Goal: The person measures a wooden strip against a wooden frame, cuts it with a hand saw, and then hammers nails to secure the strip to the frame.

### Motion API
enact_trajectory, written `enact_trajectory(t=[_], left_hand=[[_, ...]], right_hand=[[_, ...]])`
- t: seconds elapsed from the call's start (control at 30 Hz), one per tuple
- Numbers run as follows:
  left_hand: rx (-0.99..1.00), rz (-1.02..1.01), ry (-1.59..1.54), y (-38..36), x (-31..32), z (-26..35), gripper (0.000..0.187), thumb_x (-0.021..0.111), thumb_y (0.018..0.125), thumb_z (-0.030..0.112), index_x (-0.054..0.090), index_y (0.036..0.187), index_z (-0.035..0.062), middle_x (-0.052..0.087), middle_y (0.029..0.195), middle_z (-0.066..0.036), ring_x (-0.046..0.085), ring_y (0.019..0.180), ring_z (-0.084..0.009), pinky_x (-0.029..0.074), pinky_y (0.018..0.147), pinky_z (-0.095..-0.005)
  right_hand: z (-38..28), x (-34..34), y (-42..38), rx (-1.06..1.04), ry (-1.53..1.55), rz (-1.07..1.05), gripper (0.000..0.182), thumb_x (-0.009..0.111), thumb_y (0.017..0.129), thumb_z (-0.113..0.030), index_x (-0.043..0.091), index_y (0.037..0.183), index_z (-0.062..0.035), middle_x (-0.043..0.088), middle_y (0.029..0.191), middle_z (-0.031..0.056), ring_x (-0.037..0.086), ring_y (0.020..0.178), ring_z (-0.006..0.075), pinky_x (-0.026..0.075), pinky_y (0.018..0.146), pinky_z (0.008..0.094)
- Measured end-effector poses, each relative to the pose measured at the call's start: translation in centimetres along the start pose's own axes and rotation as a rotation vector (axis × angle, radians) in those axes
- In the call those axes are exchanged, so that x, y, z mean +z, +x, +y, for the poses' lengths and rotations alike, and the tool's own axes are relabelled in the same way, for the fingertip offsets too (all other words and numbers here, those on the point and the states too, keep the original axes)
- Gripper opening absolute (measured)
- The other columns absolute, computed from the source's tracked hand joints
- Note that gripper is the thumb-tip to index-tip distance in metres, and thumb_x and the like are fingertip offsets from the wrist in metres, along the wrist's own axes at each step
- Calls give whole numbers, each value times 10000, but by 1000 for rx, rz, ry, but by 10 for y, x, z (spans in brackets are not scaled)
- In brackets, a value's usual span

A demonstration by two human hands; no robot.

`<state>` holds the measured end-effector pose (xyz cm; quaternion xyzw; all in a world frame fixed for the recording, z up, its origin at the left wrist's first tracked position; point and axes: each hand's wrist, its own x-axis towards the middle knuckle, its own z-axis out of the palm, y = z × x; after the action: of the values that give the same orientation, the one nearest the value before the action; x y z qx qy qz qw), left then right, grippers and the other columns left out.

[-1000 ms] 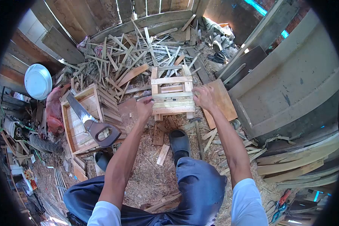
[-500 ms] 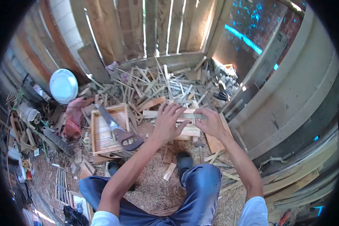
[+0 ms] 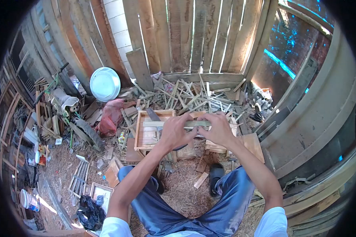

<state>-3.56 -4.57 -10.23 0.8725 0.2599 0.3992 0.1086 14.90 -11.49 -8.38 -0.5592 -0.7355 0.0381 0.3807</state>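
Both my hands hold a thin wooden slat level in front of me. My left hand grips its middle. My right hand grips it further right. Below and behind the hands lies an open wooden crate with a handsaw whose blade sticks out above the slat. Partly hidden behind my right hand is a second slatted crate. My legs in blue trousers and dark sandals rest on the straw-covered ground.
A heap of wood offcuts lies against the plank wall. A white bowl and a red bag sit at the left. A flat board lies right of the crates. Large grey panels lean at the right. Clutter fills the left side.
My view has tilted upward, showing more wall. Both hands have lifted the slat off the slatted crate and raised it closer to me.
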Motion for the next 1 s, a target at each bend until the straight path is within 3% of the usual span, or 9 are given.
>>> enact_trajectory(t=[0.2,0.27,0.3,0.37,0.4,0.53,0.77,0.83,1.0], left_hand=[[-172,-86,-20,-22,-21,-17,306,745,715,302,626,866,64,645,701,-150,649,688,-358,500,632,-430],[-245,-234,-43,-31,-23,-33,331,735,714,328,623,892,73,656,715,-154,654,699,-367,501,631,-441],[-262,-230,-42,-38,-19,-46,331,735,714,328,623,892,73,656,715,-154,654,699,-367,501,631,-441],[-334,-232,53,-64,-9,-74,359,724,719,361,627,919,79,663,729,-149,658,716,-375,502,643,-458],[-441,-317,126,-64,-12,-78,380,718,732,392,629,922,76,681,770,-145,669,757,-369,508,676,-464],[-610,-239,150,-87,-13,-117,405,723,752,419,633,927,65,702,867,-144,677,851,-342,515,734,-435],[-739,-239,82,-107,-18,-146,461,718,756,471,640,887,36,694,860,-154,670,844,-332,502,742,-431],[-775,-201,59,-107,-17,-149,437,682,742,457,638,862,40,685,798,-152,659,787,-345,494,708,-442],[-789,-194,-55,-113,-9,-156,428,695,752,451,639,856,39,684,783,-132,657,767,-314,482,701,-430]], right_hand=[[-11,39,-1,81,74,-62,277,720,719,-261,715,931,-82,706,806,110,637,783,281,386,895,399],[-11,53,-3,183,3,-221,358,702,755,-251,670,1074,-91,696,969,128,631,975,297,328,1001,494],[-10,65,-6,178,8,-237,358,702,755,-251,670,1074,-91,696,969,128,631,975,297,328,1001,494],[-8,103,-23,74,-102,104,463,685,806,-256,568,1218,-80,603,1180,152,534,1149,311,290,1016,544],[2,120,-31,151,-140,49,499,655,853,-225,477,1291,-65,512,1264,158,463,1200,352,293,997,500],[10,163,-50,331,-152,-199,483,624,878,-221,481,1292,-19,523,1270,159,474,1213,311,299,1018,543],[1,259,-88,66,-302,-145,521,648,864,-241,464,1301,-25,518,1284,167,473,1216,341,308,995,543],[1,264,-81,35,-382,-186,524,675,831,-270,519,1253,-2,562,1228,180,489,1214,318,346,985,491],[29,274,-52,205,-304,-294,421,664,854,-294,576,1143,0,610,1155,204,526,1170,343,384,948,489]])
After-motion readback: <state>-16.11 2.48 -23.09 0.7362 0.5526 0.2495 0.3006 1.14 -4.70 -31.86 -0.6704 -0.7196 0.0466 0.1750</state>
